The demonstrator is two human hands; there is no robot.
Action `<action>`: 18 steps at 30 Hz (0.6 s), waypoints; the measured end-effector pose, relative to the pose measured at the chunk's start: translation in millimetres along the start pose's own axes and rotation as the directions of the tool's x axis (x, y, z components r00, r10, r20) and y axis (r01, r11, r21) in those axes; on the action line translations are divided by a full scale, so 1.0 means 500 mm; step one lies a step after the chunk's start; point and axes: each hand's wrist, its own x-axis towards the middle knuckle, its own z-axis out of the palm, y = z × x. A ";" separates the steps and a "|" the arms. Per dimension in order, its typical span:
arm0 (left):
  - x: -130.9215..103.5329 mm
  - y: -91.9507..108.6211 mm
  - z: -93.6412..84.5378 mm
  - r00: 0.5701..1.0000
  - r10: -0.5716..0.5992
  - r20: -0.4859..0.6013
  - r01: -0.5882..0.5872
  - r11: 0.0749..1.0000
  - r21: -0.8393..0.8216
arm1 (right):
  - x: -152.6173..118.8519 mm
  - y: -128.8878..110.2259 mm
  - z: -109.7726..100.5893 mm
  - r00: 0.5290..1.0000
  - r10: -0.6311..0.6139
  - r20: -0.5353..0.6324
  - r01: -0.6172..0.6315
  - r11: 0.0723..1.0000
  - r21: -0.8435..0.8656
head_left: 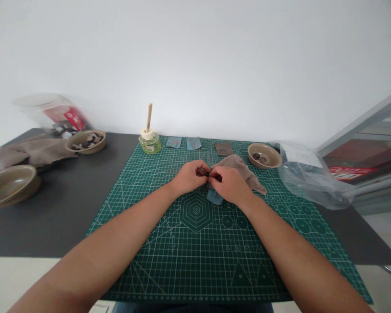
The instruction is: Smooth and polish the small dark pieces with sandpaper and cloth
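My left hand (192,177) and my right hand (230,183) meet above the cutting mat, fingertips pinched together. Between them is a small dark item (208,174), too small and too covered by my fingers to name. Just below the fingertips, a blue-grey piece of sandpaper or cloth (214,196) lies on the mat, partly under my right hand. Behind my right hand a crumpled brown cloth (237,163) spreads out to the right.
The green cutting mat (143,269) covers the table's middle. Behind my hands are a reed diffuser bottle (150,142), two blue-grey squares (193,143) and a brown square (223,148). Bowls (270,161) stand on both sides. A plastic bag (308,174) lies right, a clear jar (52,114) left.
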 end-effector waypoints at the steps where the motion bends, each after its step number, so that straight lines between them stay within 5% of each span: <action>1: 0.000 0.001 0.000 1.000 0.002 0.004 -0.002 1.000 0.000 | 0.000 0.001 0.001 1.000 -0.001 -0.003 0.001 1.000 -0.004; 18: -0.002 0.001 -0.003 0.998 0.057 0.012 -0.057 0.998 0.036 | 0.000 0.000 0.001 1.000 0.017 -0.002 -0.017 1.000 -0.006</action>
